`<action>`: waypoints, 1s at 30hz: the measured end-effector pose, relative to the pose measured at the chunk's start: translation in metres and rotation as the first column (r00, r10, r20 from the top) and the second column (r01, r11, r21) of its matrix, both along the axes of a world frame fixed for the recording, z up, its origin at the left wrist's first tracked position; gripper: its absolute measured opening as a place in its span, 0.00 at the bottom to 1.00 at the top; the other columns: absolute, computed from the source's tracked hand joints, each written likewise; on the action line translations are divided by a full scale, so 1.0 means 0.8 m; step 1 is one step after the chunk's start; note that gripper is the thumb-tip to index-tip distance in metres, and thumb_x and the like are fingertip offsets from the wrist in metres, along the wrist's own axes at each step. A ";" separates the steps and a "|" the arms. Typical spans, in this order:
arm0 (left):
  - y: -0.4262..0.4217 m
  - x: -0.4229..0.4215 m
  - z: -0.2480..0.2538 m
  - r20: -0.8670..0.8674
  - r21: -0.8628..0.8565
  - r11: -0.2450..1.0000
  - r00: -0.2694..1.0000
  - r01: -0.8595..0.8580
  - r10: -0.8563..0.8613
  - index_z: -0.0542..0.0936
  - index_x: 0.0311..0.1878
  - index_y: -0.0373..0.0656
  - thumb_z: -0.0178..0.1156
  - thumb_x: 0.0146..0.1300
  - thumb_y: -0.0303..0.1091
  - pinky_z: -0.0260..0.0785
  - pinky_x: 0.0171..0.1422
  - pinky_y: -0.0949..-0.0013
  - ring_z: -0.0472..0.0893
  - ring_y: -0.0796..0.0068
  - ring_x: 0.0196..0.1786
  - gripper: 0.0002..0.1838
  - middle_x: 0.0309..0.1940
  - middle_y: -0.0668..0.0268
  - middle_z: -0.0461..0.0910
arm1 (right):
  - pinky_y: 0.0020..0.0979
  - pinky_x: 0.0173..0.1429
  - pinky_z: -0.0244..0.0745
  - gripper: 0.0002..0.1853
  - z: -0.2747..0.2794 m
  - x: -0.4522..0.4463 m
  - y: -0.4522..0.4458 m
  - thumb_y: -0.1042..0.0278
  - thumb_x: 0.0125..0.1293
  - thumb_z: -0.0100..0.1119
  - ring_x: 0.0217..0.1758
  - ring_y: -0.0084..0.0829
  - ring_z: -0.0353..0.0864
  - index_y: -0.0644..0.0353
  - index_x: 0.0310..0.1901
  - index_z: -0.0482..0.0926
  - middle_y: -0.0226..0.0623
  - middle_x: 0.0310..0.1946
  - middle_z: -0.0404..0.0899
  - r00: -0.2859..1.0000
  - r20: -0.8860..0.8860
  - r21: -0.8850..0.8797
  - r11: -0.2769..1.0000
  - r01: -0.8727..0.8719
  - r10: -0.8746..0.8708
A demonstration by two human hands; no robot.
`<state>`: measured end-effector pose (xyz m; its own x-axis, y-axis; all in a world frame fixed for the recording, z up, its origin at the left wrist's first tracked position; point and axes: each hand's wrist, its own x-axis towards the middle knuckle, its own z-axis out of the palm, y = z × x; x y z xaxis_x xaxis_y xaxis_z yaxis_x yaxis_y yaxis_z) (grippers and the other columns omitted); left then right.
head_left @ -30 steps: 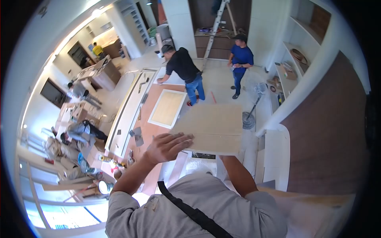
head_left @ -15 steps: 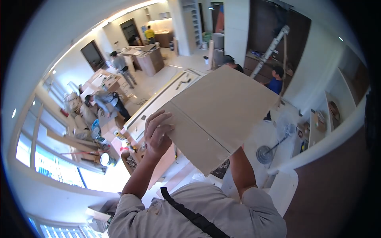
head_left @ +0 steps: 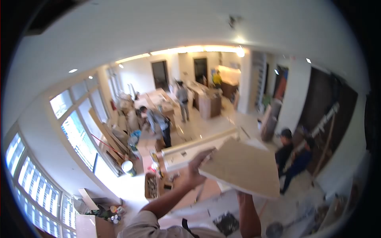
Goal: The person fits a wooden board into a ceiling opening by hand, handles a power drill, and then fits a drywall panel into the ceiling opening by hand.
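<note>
A flat beige piece of drywall (head_left: pixel 244 166) with a pale cut edge is held up in front of me, tilted. My left hand (head_left: pixel 197 166) grips its left edge, fingers wrapped round that side. Beneath the near edge, my right hand (head_left: pixel 243 195) supports the piece; its fingers are hidden behind it. Below and beyond the drywall lies a workbench (head_left: pixel 188 194) with a long pale panel (head_left: pixel 178 158) across it. An open box of small parts (head_left: pixel 151 185) sits at the bench's left end.
Two people (head_left: pixel 291 154) are close by on the right, near a leaning ladder (head_left: pixel 323 121). Farther back, one person bends over boards (head_left: pixel 158 121) and another stands (head_left: pixel 182 101). A white bucket (head_left: pixel 128 168) and timber (head_left: pixel 104 135) line the left wall.
My view has tipped up, showing more ceiling. The drywall now appears lower and more edge-on, its dark line no longer visible. Both hands still hold it. The people at right show more fully.
</note>
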<state>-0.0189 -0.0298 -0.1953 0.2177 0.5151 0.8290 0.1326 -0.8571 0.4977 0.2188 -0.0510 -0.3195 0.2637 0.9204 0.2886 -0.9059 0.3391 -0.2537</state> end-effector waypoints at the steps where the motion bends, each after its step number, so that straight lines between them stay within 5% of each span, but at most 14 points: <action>1: -0.002 -0.003 0.008 0.019 0.045 0.992 0.993 0.120 -0.121 0.81 0.50 0.40 0.78 0.53 0.27 0.73 0.70 0.57 0.81 0.55 0.66 0.21 0.61 0.52 0.82 | 0.44 0.76 0.73 0.27 0.001 -0.010 0.004 0.49 0.79 0.52 0.70 0.40 0.75 0.61 0.68 0.71 0.43 0.66 0.76 1.000 0.008 0.014 1.000 -0.013 0.013; 3: 0.005 -0.008 0.005 0.092 0.064 0.977 0.973 0.205 -0.211 0.81 0.49 0.40 0.76 0.55 0.25 0.74 0.70 0.56 0.82 0.54 0.65 0.19 0.57 0.54 0.85 | 0.44 0.76 0.73 0.27 0.009 -0.031 0.016 0.49 0.79 0.52 0.70 0.40 0.75 0.61 0.68 0.71 0.43 0.66 0.76 0.999 0.024 0.046 0.998 -0.046 0.045; 10: -0.005 -0.050 0.027 0.172 0.181 0.981 0.980 0.071 -0.102 0.79 0.49 0.38 0.70 0.60 0.21 0.76 0.67 0.58 0.83 0.54 0.64 0.15 0.50 0.57 0.86 | 0.45 0.76 0.73 0.27 0.043 -0.085 0.047 0.49 0.79 0.52 0.70 0.40 0.75 0.61 0.68 0.71 0.43 0.66 0.77 0.988 0.152 0.132 0.990 -0.056 0.036; 12: -0.002 -0.061 0.027 0.207 0.181 0.982 0.974 0.059 -0.097 0.79 0.50 0.38 0.69 0.61 0.20 0.75 0.68 0.57 0.83 0.55 0.64 0.15 0.50 0.57 0.86 | 0.45 0.76 0.73 0.27 0.063 -0.102 0.047 0.50 0.79 0.53 0.70 0.40 0.75 0.62 0.68 0.71 0.43 0.66 0.76 0.895 0.418 0.168 0.982 0.090 -0.153; 13: 0.002 -0.070 0.028 0.224 0.186 0.981 0.970 0.051 -0.093 0.78 0.50 0.37 0.68 0.61 0.19 0.75 0.68 0.57 0.83 0.55 0.64 0.15 0.50 0.56 0.86 | 0.45 0.76 0.73 0.26 0.076 -0.109 0.035 0.51 0.79 0.54 0.71 0.39 0.75 0.61 0.68 0.71 0.43 0.66 0.76 0.684 0.651 0.280 0.942 0.187 -0.329; 15: 0.013 -0.087 0.024 0.263 0.170 0.982 0.957 0.081 -0.124 0.78 0.50 0.37 0.67 0.62 0.18 0.74 0.69 0.56 0.83 0.56 0.63 0.14 0.50 0.55 0.85 | 0.44 0.75 0.74 0.26 0.099 -0.131 0.029 0.52 0.79 0.55 0.71 0.39 0.75 0.61 0.68 0.71 0.43 0.67 0.76 0.676 0.654 0.359 0.926 0.116 -0.338; 17: 0.014 -0.099 0.026 0.284 0.150 0.985 0.951 0.082 -0.122 0.78 0.51 0.36 0.66 0.63 0.18 0.74 0.69 0.56 0.82 0.58 0.63 0.14 0.51 0.55 0.84 | 0.44 0.75 0.75 0.26 0.112 -0.149 0.034 0.52 0.79 0.55 0.70 0.39 0.76 0.61 0.68 0.72 0.42 0.67 0.76 0.967 0.226 0.324 0.927 -0.189 0.118; 30: -0.009 -0.152 0.040 0.316 0.128 0.987 0.947 -0.100 0.055 0.78 0.52 0.36 0.66 0.67 0.21 0.73 0.69 0.60 0.82 0.64 0.61 0.13 0.53 0.55 0.83 | 0.42 0.77 0.75 0.23 0.151 -0.198 0.031 0.59 0.75 0.61 0.70 0.38 0.77 0.61 0.65 0.75 0.42 0.65 0.79 0.906 0.214 0.421 0.802 -0.423 0.366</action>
